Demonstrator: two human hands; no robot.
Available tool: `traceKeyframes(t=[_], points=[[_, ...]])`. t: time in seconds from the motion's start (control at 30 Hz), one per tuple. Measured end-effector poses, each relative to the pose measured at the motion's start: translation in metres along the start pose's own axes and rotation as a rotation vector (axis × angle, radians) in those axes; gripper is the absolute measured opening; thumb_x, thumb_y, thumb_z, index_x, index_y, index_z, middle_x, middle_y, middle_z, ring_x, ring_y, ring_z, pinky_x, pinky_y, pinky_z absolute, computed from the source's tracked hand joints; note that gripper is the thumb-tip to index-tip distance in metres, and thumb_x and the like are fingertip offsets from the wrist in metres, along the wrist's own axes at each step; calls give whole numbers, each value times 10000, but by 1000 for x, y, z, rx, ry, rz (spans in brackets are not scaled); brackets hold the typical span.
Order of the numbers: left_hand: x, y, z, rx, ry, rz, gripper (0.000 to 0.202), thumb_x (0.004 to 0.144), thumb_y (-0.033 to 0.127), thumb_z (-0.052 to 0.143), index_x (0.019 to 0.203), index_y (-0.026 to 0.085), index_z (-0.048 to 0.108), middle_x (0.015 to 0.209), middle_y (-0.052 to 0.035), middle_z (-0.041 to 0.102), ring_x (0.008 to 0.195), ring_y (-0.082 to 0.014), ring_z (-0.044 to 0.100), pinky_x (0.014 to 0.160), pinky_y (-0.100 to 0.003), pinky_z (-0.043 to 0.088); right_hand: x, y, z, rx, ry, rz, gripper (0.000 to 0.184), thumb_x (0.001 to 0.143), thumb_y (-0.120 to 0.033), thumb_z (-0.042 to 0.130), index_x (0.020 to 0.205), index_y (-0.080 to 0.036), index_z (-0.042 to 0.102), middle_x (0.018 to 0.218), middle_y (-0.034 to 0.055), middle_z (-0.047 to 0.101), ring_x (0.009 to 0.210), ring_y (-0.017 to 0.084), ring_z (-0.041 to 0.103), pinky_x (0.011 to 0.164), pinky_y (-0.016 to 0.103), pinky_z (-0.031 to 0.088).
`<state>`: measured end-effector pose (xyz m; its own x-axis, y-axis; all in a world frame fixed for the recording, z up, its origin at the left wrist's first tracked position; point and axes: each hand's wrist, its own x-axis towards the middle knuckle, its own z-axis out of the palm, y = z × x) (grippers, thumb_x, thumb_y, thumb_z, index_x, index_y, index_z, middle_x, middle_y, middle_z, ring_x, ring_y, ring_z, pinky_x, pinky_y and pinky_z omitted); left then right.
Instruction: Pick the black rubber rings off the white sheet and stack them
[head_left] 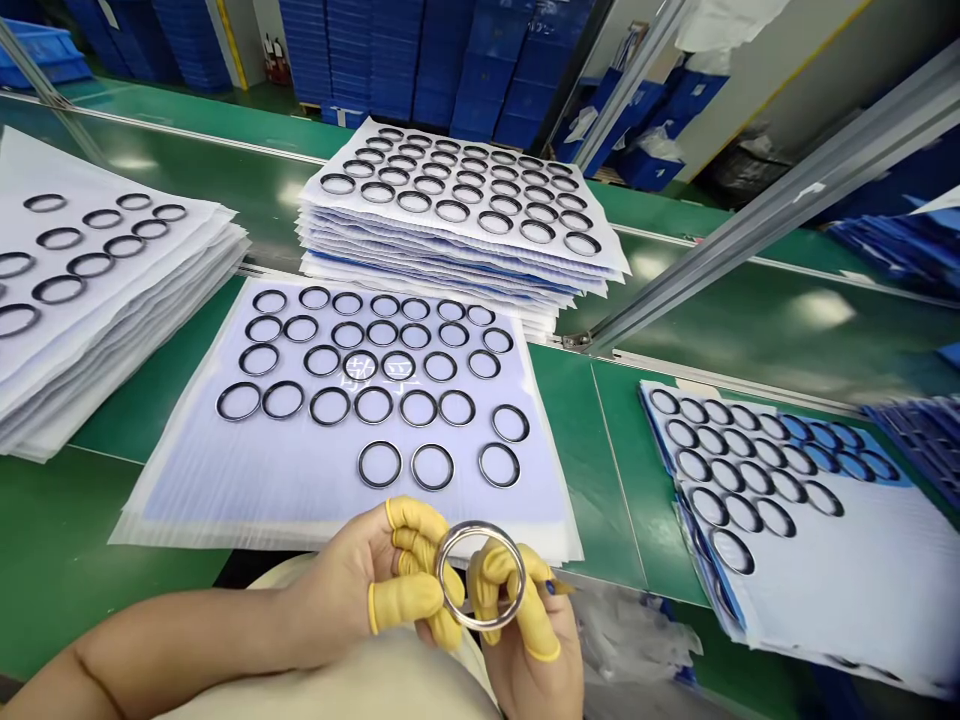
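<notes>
A shiny metal ring [484, 527] is held up between my two hands near the bottom middle. My left hand [375, 565], wearing yellow finger cots, pinches the ring's left edge between thumb and fingers. Fingers of my right hand [529, 625], also in yellow cots, close around its right side and show partly through the opening. A small dark blue spot shows by the right fingers; I cannot make out what it is. Just beyond my hands, a white-and-lilac sheet stack [300, 470] bears several rows of dark-faced rings [330, 389].
Behind stands a taller sheet stack [420, 255] topped with rings. Another ring-bearing stack [127, 330] is at left. On the right, more rings lie on white and blue sheets [847, 570]. A slanted metal post [720, 240] rises from the green table [600, 480]. Blue crates [420, 60] are piled beyond.
</notes>
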<state>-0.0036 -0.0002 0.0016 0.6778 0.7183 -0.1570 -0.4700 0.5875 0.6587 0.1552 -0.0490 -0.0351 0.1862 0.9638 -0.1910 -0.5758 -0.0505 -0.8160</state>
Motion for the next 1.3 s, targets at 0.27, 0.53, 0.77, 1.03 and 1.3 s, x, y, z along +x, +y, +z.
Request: traceKeyframes(t=[0.27, 0.53, 0.77, 1.03, 1.3], points=[[-2, -3, -3, 15, -13, 29, 186, 792, 196, 726, 830, 161, 548, 750, 0, 712, 670, -82, 665, 632, -185, 508, 0, 1, 5, -29, -50, -60, 171, 766, -419, 718, 722, -255, 696, 605, -36, 509, 507, 101, 380, 476, 224, 347], [-4, -3, -4, 27, -36, 0, 177, 800, 220, 720, 822, 148, 560, 732, -6, 699, 672, -88, 658, 642, -199, 511, 0, 6, 0, -32, -81, -36, 166, 779, -418, 710, 749, -256, 686, 657, -37, 531, 513, 96, 378, 485, 234, 303], [-1, -4, -8, -4, -89, -22, 183, 808, 222, 709, 925, 163, 581, 736, -19, 708, 641, -101, 670, 588, -182, 497, -1, 3, 2, -40, -106, -67, 172, 797, -397, 696, 727, -241, 682, 625, -31, 515, 531, 116, 405, 497, 245, 320], [1, -3, -7, -21, -69, -56, 217, 778, 267, 735, 827, 147, 560, 687, -32, 702, 584, -99, 645, 557, -182, 472, 0, -1, 5, -55, -92, -80, 172, 803, -396, 682, 720, -248, 655, 611, -41, 488, 501, 113, 363, 471, 241, 303], [2, 2, -7, 67, -8, -31, 273, 772, 363, 727, 819, 146, 567, 675, -34, 669, 613, -120, 612, 598, -222, 451, 1, 2, -3, -194, -115, -143, 165, 824, -395, 663, 745, -251, 648, 621, -44, 503, 488, 96, 379, 461, 221, 324]])
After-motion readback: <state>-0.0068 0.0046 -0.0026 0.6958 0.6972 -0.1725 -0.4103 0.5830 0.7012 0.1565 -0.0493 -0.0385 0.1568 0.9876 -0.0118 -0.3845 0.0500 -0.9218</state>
